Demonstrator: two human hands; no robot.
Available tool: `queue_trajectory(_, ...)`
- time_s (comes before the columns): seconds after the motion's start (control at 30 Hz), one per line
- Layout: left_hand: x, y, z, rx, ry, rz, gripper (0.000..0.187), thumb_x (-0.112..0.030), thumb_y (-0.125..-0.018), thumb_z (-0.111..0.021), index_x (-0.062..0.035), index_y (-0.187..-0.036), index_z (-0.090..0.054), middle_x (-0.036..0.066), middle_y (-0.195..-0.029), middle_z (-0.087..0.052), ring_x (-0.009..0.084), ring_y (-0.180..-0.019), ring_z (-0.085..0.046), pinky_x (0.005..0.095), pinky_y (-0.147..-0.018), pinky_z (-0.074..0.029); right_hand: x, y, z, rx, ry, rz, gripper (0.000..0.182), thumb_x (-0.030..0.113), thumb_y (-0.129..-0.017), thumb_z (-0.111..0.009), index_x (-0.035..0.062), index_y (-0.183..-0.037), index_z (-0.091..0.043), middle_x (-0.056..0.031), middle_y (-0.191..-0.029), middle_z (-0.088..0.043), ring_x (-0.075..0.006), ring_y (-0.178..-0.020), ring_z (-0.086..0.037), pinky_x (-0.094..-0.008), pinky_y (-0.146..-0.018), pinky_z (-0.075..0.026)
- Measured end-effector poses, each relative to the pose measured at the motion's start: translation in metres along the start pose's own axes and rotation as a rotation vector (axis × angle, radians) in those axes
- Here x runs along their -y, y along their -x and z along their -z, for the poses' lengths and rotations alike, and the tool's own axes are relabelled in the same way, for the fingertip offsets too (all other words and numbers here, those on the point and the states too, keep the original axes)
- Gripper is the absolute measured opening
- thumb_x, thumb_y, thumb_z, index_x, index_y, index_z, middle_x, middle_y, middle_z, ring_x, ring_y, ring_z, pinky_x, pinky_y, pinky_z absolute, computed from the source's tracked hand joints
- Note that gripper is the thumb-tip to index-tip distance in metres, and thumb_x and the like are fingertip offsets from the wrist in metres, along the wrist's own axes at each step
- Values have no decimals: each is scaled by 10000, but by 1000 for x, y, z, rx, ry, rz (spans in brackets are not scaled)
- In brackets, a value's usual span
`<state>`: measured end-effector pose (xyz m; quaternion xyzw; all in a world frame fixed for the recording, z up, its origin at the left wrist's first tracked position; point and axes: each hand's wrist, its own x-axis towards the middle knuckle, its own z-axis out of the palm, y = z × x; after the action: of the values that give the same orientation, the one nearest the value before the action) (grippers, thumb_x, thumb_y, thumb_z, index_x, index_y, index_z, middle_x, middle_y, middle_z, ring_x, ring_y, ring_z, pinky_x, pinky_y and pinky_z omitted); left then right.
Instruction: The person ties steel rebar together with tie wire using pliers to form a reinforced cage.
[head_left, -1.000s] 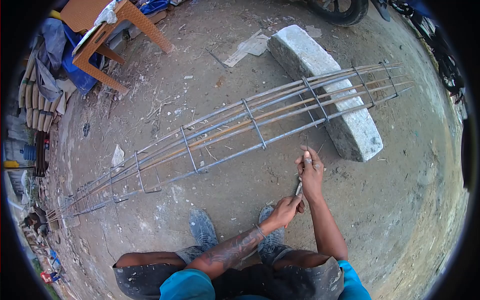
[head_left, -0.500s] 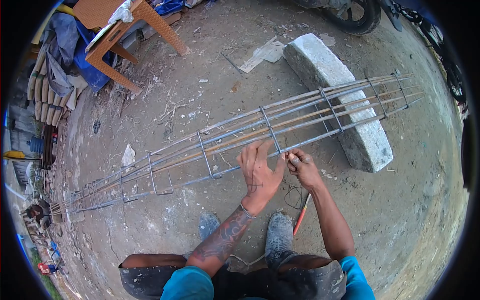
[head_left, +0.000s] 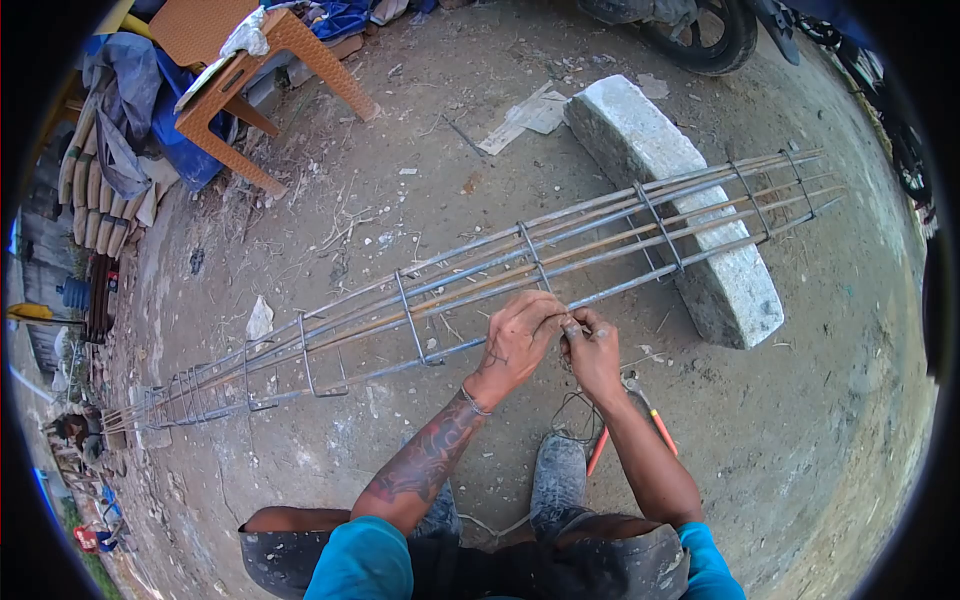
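Note:
A long cage of steel bars [head_left: 470,343] with square ties runs from far left to upper right. My left hand [head_left: 520,335] is closed at the near bar, by the foot of one tie, its fingertips pinched together. Against it, my right hand [head_left: 592,350] is also closed, thumb and fingers pinched. What lies between the fingertips is too small to make out. Below them hangs or lies a loop of thin dark wire [head_left: 575,412]. Pliers with red and yellow handles [head_left: 662,430] rest on the ground beside my right forearm.
A concrete block [head_left: 690,205] lies under the right part of the cage. An orange plastic chair [head_left: 225,85] stands at upper left near blue tarps. A motorbike wheel [head_left: 705,35] is at the top. Far left, a person [head_left: 75,430] is at the cage's end.
My left hand has gone from spread fingers to a pinch beside my right hand. My right hand has turned slightly and drawn a little lower. More of the pliers shows.

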<state>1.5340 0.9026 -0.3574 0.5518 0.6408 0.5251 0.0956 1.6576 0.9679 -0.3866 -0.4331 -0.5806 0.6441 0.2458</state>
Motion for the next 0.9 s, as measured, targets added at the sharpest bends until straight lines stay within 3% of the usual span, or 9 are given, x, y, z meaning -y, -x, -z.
queue_trajectory(0.07, 4, 5, 5, 10, -54, -101, 116, -33, -795, -685, -27, -906, -654, 81, -890, -638, 242, -782, -635, 350, -706, -513, -1, 1, -2, 8, -52, -15, 180, 143, -936, -572, -20, -939, -648, -15, -615, -566, -89, -510, -510, -251, -463, -386)
queue_trajectory(0.13, 9, 8, 13, 136, -151, -303, 161, -52, -762, -720, -46, -912, -661, 67, -930, -635, 254, -864, -628, 376, -750, -515, -5, 0, -3, -8, -356, -58, 225, 187, -935, -591, -27, -897, -650, -14, -613, -563, -82, -521, -506, -247, -467, -389)
queue_trajectory(0.27, 5, 4, 24, 243, -217, -347, 193, -89, -749, -741, -63, -923, -662, 61, -966, -619, 242, -932, -602, 396, -786, -505, 7, -1, 2, -12, -66, -32, 267, 229, -920, -629, -33, -872, -647, -3, -611, -552, -70, -534, -486, -239, -471, -378)
queue_trajectory(0.37, 9, 0, 25, 303, -105, -265, 248, -132, -732, -767, -67, -949, -668, 67, -978, -600, 241, -951, -580, 379, -802, -493, 2, -2, 2, -1, -133, -69, 297, 258, -901, -662, -35, -858, -647, 0, -612, -548, -60, -544, -468, -230, -469, -357)
queue_trajectory(0.43, 8, -6, 22, 352, -70, 51, 271, -174, -738, -769, -69, -970, -675, 70, -948, -584, 245, -911, -576, 341, -801, -486, 0, -4, 2, -6, -161, -51, 291, 252, -896, -671, -36, -865, -647, 6, -613, -543, -51, -541, -447, -225, -467, -337)
queue_trajectory(0.47, 5, -8, 21, 351, -69, 53, 271, -174, -738, -769, -69, -970, -675, 70, -948, -584, 245, -911, -576, 341, -801, -486, -1, -4, 2, -5, -160, -52, 291, 252, -896, -671, -36, -865, -647, 6, -613, -543, -51, -541, -447, -225, -467, -337)
queue_trajectory(0.53, -3, -14, 22, 321, -59, 418, 287, -231, -747, -764, -41, -945, -680, 102, -943, -618, 265, -873, -602, 341, -769, -489, -1, -4, 1, -13, -193, -82, 265, 229, -890, -681, -32, -877, -640, 10, -632, -545, -44, -540, -432, -219, -468, -326)
queue_trajectory(0.73, 1, -35, 28, 622, -160, 398, 320, -241, -765, -715, 39, -908, -663, 209, -811, -666, 329, -749, -660, 405, -697, -501, -1, -2, -6, -26, -356, -95, 220, 200, -876, -698, -9, -887, -629, 20, -646, -520, -45, -549, -425, -205, -476, -319)
queue_trajectory(0.9, 17, -26, 15, 567, -403, 233, 272, -205, -781, -686, 53, -867, -668, 255, -798, -636, 410, -793, -635, 440, -716, -501, 8, -2, -8, -45, -335, -172, 192, 193, -883, -689, 39, -839, -582, 23, -661, -500, -49, -552, -414, -207, -490, -324)
